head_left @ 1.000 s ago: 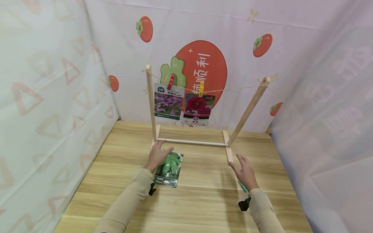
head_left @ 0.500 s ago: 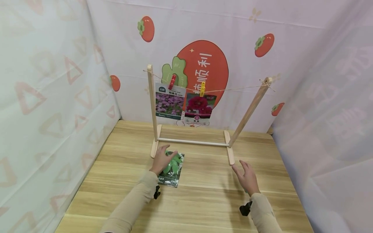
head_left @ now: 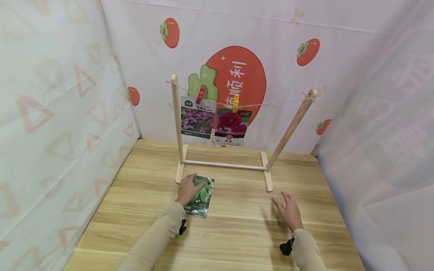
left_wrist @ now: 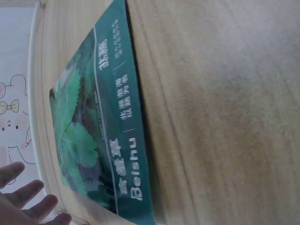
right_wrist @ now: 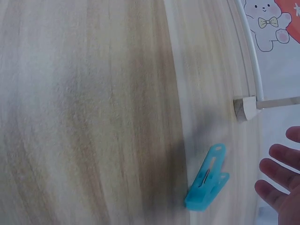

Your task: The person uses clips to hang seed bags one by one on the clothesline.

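Observation:
A green seed packet (head_left: 203, 197) with a leaf picture lies flat on the wooden table. My left hand (head_left: 188, 189) hovers at its left side, fingers spread and partly covering it in the head view; the left wrist view shows the packet (left_wrist: 103, 126) close up beside those fingers. Over the table's right side is my right hand (head_left: 289, 210), fingers extended and holding nothing. A turquoise clothespin (right_wrist: 207, 180) lies beneath it in the right wrist view, hidden in the head view.
A wooden rack with a string (head_left: 271, 103) stands behind my hands. From the string hang a purple-flower packet (head_left: 197, 120) on a red clothespin (head_left: 200, 95) and a red-flower packet (head_left: 230, 124) on a yellow clothespin (head_left: 235, 103). Printed cloth walls (head_left: 145, 67) enclose the table.
My left hand has drawn back slightly from the rack's left foot, further over the green packet. My right hand has pulled back and right, away from the right foot, covering the turquoise clothespin.

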The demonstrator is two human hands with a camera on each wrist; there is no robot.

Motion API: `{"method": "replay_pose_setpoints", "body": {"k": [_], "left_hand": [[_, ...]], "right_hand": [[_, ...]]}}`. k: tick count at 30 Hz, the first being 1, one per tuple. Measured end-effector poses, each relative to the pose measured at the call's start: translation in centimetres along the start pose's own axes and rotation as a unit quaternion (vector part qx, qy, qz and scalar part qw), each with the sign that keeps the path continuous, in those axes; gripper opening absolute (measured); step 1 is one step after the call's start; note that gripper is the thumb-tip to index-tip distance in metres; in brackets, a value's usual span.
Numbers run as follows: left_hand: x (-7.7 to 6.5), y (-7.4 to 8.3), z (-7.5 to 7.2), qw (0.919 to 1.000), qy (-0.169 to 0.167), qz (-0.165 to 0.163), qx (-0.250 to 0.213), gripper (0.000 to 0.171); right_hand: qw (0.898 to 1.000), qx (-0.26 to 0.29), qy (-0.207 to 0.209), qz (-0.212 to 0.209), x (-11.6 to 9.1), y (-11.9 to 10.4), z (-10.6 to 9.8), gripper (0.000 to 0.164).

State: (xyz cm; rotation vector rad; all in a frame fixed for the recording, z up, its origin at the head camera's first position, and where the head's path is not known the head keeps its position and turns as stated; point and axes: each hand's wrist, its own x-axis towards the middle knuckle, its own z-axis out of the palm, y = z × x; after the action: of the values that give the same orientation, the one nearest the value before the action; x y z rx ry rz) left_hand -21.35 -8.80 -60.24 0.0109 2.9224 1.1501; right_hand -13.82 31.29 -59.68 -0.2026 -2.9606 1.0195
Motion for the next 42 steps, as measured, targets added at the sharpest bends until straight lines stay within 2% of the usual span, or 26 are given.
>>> {"method": "replay_pose_setpoints", "body": {"k": [11,24,34,42], "left_hand": [[-0.6,-0.5,0.6,0.9993,-0.013,-0.001,0.034,0.066],[-0.8,-0.6,0.9,0.9989,-0.032,-0.021,0.027,0.064],[-1.0,-0.7,0.8,0.9941,-0.069,-0.018,0.082,0.063],[-1.2,-0.9,0.3,0.9922,-0.083,-0.021,0.09,0.059]], "right_hand": [[0.999,-0.029,-0.022,0.018,-0.8,0.9,0.0,0.076],[0.997,-0.06,-0.032,0.044,-1.1,1.9,0.1,0.076],[0.993,-0.107,-0.032,0.035,-1.6,2.8,0.3,0.065],[0.993,-0.115,-0.01,0.016,-1.6,3.3,0.7,0.043]]}}
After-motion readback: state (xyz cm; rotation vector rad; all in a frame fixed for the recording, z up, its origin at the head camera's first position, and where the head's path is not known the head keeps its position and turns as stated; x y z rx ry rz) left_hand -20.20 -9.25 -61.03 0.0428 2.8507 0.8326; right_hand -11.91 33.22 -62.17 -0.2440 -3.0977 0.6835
